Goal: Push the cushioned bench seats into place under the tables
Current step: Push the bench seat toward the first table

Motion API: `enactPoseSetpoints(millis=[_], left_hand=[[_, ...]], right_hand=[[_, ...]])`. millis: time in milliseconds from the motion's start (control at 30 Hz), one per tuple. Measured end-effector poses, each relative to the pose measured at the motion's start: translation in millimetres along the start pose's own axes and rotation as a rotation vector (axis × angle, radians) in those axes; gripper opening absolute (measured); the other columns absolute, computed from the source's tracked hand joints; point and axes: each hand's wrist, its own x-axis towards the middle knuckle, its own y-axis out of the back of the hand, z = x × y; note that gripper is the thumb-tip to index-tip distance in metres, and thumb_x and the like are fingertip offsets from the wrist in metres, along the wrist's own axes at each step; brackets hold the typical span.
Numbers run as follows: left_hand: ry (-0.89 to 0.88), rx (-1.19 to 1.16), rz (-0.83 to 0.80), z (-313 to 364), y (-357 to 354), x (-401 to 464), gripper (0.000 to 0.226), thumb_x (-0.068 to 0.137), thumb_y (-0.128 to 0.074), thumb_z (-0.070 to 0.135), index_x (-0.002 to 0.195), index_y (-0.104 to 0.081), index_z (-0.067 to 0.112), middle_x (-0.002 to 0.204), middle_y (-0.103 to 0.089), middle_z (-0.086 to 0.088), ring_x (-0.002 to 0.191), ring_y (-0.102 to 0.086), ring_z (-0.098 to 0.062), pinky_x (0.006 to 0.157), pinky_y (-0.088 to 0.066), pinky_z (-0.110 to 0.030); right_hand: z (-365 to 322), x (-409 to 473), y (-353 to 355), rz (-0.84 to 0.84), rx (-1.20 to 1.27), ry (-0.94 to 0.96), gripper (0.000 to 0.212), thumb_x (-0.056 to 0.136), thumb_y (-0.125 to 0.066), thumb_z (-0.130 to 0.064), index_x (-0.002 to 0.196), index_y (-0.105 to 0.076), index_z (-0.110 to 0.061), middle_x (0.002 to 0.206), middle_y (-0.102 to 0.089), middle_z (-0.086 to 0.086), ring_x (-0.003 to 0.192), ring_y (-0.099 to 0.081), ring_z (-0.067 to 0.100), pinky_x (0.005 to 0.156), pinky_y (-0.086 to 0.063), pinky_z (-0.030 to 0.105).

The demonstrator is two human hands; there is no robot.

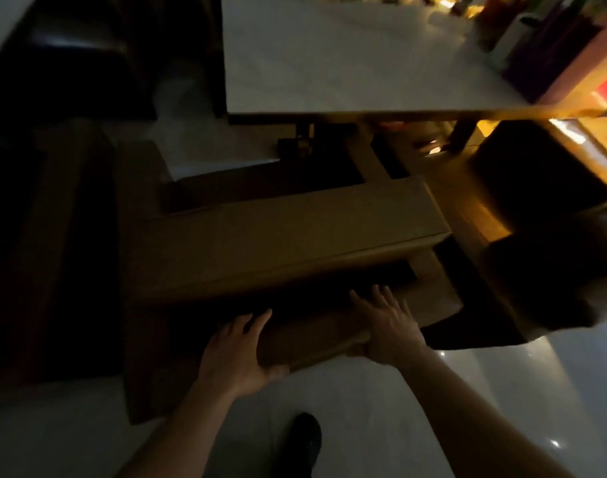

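Dim room. Left hand [238,353] and right hand [386,326], both open with fingers spread, press flat on the near edge of a wooden bench [288,243] standing before a white table [347,56].

We see a dim room with a glossy pale tiled floor [523,401] catching small light glints. A white marble-look tabletop [347,60] sits at top centre on a dark base. We note warm yellow-orange light [585,146] from the right, blurred. A dark padded seat [71,60] sits top left, and another dark rounded seat [550,270] at right.
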Motion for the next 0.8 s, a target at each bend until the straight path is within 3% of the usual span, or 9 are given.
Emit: enactPoseSetpoints(millis=[100,200,367,800], left_hand=[[0.057,-0.008,0.024,4.4,-16.1,7.6,0.113,0.061,-0.057,0.087,0.149,0.005,0.05,0.161,-0.011,0.006,0.145,-0.016,-0.027,0.115,-0.024,-0.05],[0.079,0.035,0.055,3.2,-27.1,8.3,0.114,0.061,-0.055,0.088,0.151,0.002,0.048,0.16,-0.014,0.007,0.145,-0.017,-0.024,0.118,-0.018,-0.047],[0.091,0.049,0.199,7.8,-46.6,5.9,0.104,0.069,-0.051,0.084,0.152,-0.003,0.043,0.159,-0.018,0.006,0.146,-0.013,-0.021,0.121,-0.002,-0.044],[0.044,0.042,0.271,-7.2,-85.5,-33.5,0.11,0.061,-0.039,0.093,0.152,-0.009,0.04,0.16,-0.021,0.002,0.148,-0.011,-0.022,0.12,0.005,-0.048]], right_hand=[[16.7,34.6,-6.5,-0.035,-0.093,0.108,0.119,0.074,-0.072,-0.066,0.154,0.014,-0.042,0.165,0.014,0.011,0.149,0.022,0.035,0.121,0.005,0.059],[21.7,47.1,-16.6,-0.086,-0.117,0.173,0.125,0.065,-0.065,-0.081,0.154,0.013,-0.042,0.167,0.008,0.008,0.151,0.017,0.035,0.119,0.009,0.062],[31.6,38.3,-41.1,0.104,-0.039,0.227,0.116,0.067,-0.057,-0.086,0.155,0.005,-0.043,0.165,-0.01,0.004,0.152,0.003,0.031,0.12,0.007,0.06],[17.8,-7.2,-85.6,0.143,-0.044,0.185,0.116,0.063,-0.044,-0.094,0.154,0.005,-0.043,0.165,-0.013,0.001,0.152,-0.003,0.03,0.121,0.005,0.058]])
